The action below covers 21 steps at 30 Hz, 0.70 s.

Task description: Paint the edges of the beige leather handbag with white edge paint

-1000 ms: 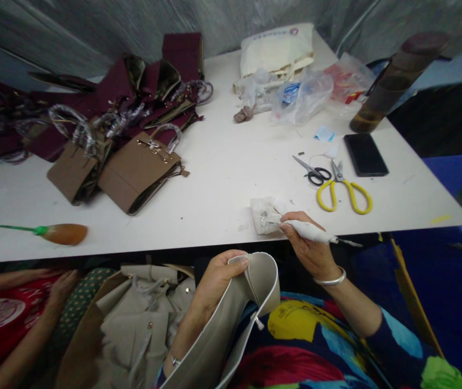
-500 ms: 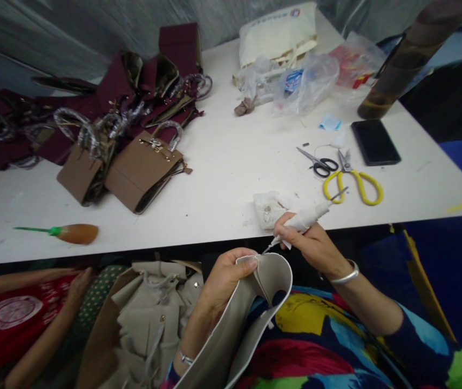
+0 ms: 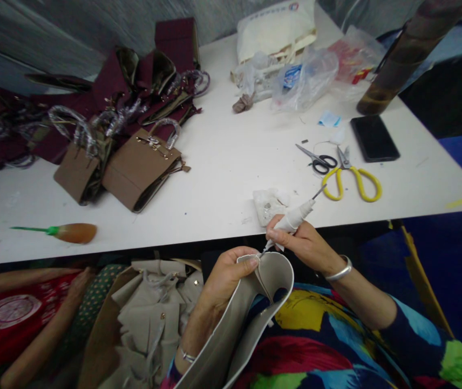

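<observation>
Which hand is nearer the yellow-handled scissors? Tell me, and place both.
Right. The right hand, holding a white-wrapped tool, is below and left of the yellow-handled scissors; the left hand, holding the pale piece, is farther down and left.

So left hand (image 3: 228,274) is pinching thumb-over-fingers just this side of the white table (image 3: 215,189), right hand (image 3: 298,242) kinda curled at its near edge, both forearms (image 3: 371,300) angled toward it.

It's a bag workshop, this: bags (image 3: 137,170) heaped on the white table (image 3: 223,162), film-wrapped handles (image 3: 89,141) sticking up, scissors (image 3: 318,160) and shears (image 3: 345,159) lying close by, a carton (image 3: 97,329) crammed with beige pieces (image 3: 144,324), and here the right hand (image 3: 306,243) holds a tool (image 3: 291,219) to a beige panel (image 3: 226,346).
</observation>
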Motion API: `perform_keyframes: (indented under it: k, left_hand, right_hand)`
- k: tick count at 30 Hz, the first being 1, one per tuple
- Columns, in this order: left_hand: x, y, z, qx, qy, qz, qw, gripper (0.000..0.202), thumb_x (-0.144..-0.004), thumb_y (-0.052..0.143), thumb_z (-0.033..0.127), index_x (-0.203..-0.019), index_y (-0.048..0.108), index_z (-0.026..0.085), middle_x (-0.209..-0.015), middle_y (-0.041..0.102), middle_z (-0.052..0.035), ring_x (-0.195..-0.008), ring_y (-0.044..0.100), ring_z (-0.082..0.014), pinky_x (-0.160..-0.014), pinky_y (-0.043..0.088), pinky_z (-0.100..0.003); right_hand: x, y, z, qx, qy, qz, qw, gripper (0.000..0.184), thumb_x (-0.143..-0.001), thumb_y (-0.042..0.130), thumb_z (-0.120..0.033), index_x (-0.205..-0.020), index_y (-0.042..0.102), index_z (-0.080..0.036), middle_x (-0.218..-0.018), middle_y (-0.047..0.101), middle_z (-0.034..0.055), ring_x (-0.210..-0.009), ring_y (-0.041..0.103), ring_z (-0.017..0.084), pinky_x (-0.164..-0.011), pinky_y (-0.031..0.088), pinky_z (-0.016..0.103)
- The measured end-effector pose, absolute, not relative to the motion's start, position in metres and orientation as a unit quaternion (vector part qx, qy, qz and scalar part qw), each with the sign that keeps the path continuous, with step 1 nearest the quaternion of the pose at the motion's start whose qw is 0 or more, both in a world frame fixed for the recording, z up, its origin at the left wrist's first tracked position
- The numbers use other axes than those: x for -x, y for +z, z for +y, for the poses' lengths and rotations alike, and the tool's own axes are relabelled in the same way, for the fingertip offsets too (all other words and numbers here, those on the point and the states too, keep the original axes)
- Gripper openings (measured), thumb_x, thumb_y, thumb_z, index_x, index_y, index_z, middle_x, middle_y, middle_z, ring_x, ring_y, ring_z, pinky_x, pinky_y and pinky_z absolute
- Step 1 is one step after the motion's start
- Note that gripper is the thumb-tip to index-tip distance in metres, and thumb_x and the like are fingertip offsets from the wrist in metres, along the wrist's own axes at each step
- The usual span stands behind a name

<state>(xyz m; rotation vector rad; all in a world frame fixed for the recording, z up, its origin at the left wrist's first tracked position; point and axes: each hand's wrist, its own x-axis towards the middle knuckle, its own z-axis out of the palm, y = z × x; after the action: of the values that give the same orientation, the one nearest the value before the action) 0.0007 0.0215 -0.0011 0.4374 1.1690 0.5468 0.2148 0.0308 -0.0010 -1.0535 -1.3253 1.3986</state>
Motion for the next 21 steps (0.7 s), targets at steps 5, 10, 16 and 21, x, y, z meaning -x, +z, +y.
perform_keyframes:
  k: [5, 10, 16, 21]
  left_hand:
    - [-0.002, -0.004, 0.018, -0.199, 0.262, 0.538, 0.776, 0.049, -0.053, 0.101, 0.036, -0.087, 0.074, 0.013, -0.073, 0.072, -0.0050, -0.060, 0.063, -0.0157, -0.062, 0.047, -0.027]
    - [-0.007, -0.005, 0.014, -0.208, 0.282, 0.519, 0.780, 0.042, -0.060, 0.097, 0.034, -0.085, 0.071, 0.014, -0.069, 0.069, -0.0025, -0.057, 0.059, -0.0139, -0.060, 0.044, -0.026]
    - [-0.009, -0.004, 0.014, -0.204, 0.288, 0.487, 0.799, 0.037, -0.062, 0.095, 0.032, -0.082, 0.069, 0.014, -0.069, 0.067, -0.0022, -0.058, 0.057, -0.0136, -0.060, 0.041, -0.026]
    - [-0.012, -0.001, 0.011, -0.226, 0.285, 0.489, 0.793, 0.036, -0.064, 0.093, 0.035, -0.080, 0.068, 0.015, -0.066, 0.064, -0.0010, -0.057, 0.053, -0.0127, -0.059, 0.038, -0.026]
  right_hand:
    - [-0.212, 0.002, 0.033, 0.429, 0.554, -0.558, 0.444, 0.034, -0.100, 0.063, -0.049, -0.085, 0.064, -0.019, -0.072, 0.058, -0.0018, -0.069, 0.054, 0.014, -0.067, 0.043, 0.029]
    - [-0.215, 0.002, 0.031, 0.412, 0.550, -0.583, 0.434, 0.032, -0.101, 0.063, -0.048, -0.088, 0.064, -0.020, -0.074, 0.059, -0.0012, -0.070, 0.054, 0.014, -0.067, 0.044, 0.029]
    - [-0.230, 0.009, 0.020, 0.297, 0.401, -0.786, 0.365, 0.022, -0.104, 0.059, -0.037, -0.091, 0.067, -0.021, -0.081, 0.063, 0.0026, -0.076, 0.054, 0.018, -0.073, 0.041, 0.034]
    - [-0.230, 0.017, 0.015, 0.339, 0.439, -0.740, 0.381, 0.024, -0.103, 0.062, -0.037, -0.087, 0.068, -0.021, -0.078, 0.062, 0.0019, -0.071, 0.054, 0.017, -0.069, 0.041, 0.032]
